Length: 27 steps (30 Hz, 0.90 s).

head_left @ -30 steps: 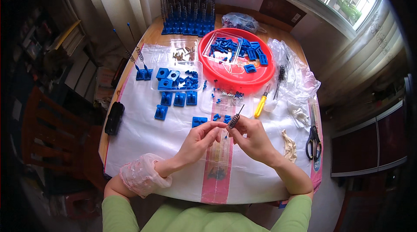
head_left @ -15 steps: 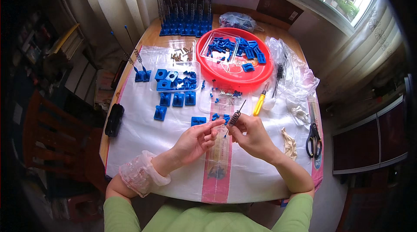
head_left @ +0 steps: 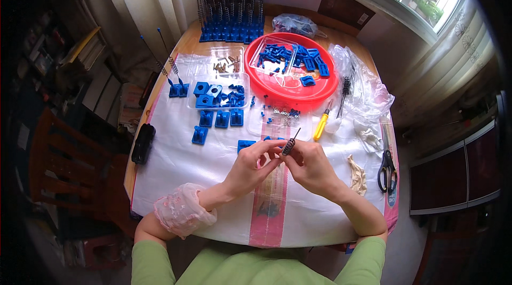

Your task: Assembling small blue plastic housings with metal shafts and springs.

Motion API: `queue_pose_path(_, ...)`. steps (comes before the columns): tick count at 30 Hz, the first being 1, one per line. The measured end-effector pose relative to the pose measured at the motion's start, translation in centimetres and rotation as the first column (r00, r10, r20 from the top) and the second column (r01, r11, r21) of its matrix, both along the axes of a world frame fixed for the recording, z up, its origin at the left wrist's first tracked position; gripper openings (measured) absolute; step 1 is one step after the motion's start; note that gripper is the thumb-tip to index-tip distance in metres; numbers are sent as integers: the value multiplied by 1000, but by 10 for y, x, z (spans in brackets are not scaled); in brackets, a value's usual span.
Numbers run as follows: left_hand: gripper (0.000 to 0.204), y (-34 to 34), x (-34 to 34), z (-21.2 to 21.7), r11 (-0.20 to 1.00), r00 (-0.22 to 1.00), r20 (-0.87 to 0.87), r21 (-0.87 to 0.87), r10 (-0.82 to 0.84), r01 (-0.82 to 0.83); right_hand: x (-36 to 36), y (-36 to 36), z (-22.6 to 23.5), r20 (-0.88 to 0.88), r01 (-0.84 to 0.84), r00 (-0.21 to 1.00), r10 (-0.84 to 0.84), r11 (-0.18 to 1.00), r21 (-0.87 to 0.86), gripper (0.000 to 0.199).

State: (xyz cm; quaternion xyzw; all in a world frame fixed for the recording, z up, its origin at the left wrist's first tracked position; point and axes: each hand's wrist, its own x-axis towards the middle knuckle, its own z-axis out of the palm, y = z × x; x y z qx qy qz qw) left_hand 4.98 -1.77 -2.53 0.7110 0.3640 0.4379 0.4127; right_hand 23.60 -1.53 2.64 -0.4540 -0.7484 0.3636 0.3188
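Both hands raised just above the table's near middle, fingertips meeting around a small dark coil spring on a thin rod (head_left: 289, 145), tilted with its upper end toward the far right. Left hand (head_left: 250, 166) closed, thumb and forefinger pinching at the lower end of the spring; right hand (head_left: 310, 165) closed likewise, fingers curled on the same piece from the other side, though exactly which fingertips touch metal is hard to make out at this size. A frilly translucent cuff (head_left: 183, 211) around the left forearm, green sleeves below. Underneath, a white plastic sheet (head_left: 176, 162) with a pink stripe down its centre, spread over a wooden table (head_left: 184, 39). Just beyond the hands, a clear tray (head_left: 281, 121) with tiny washers and blue bits, and a yellow-handled screwdriver (head_left: 321, 126) beside it. Farther back, a red round basin (head_left: 290, 90) holding blue plastic parts. Left of that, loose blue blocks (head_left: 216, 118) in and near a clear tray, two more standing with rods and springs upright (head_left: 174, 88). At the far edge, a rack of blue bases with upright springs (head_left: 230, 7). Black-handled scissors (head_left: 387, 170) near the right edge, a black rectangular object (head_left: 143, 143) at the left edge.
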Motion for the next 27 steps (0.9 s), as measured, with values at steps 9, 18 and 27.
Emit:
queue_pose_path(9, 49, 2, 3, 6, 995, 996, -27, 67, 80, -78, 2, 1, 3, 64, 10, 998, -11, 1000, 15, 8)
queue_pose_path(18, 36, 4, 7, 0, 955, 995, -45, 286, 91, -75, 24, -1, 38, 277, 43, 960, -32, 998, -34, 41)
queue_pose_path(27, 22, 7, 6, -1, 945, 995, -43, 321, 86, -67, 75, -17, 78, 565, 110, 815, -130, 991, 70, 20)
